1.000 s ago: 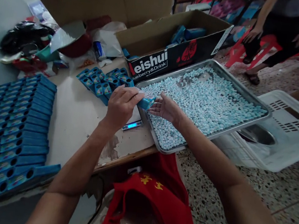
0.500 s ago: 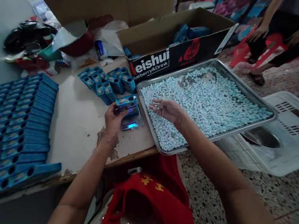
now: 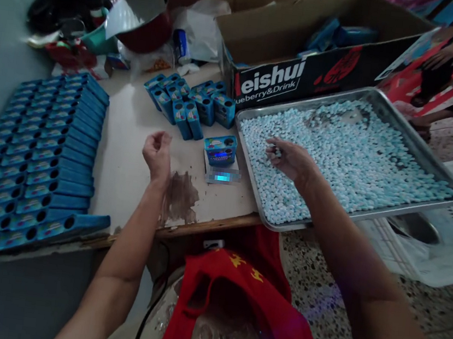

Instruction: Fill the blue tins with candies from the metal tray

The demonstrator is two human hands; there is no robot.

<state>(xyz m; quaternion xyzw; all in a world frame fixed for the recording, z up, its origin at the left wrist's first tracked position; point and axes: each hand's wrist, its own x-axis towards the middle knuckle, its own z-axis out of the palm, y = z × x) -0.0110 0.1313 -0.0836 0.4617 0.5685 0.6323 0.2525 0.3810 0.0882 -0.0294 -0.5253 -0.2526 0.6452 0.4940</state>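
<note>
A blue box [image 3: 219, 151] with a round hole in its top stands upright on a small digital scale [image 3: 222, 178] with a lit display. Left of it, apart from the box, my left hand [image 3: 157, 153] is raised over the table with fingers curled in and nothing visible in them. My right hand [image 3: 291, 158] hovers above the near left part of a metal tray [image 3: 248, 191] spread with small pale blue and white candies [image 3: 360, 153]. Its fingers are loosely bent around a few candies, partly hidden.
Rows of blue boxes [image 3: 37, 163] fill the table's left side. A smaller group of boxes [image 3: 189, 104] stands behind the scale. A black carton [image 3: 270, 81] with more boxes sits behind the tray. A white plastic crate [image 3: 451, 219] is below right; a seated person's hand [image 3: 447, 56] shows beyond.
My left hand has let go of the box on the scale and drawn back to the left, fingers curled. My right hand remains over the tray, turned slightly. The camera view has shifted.
</note>
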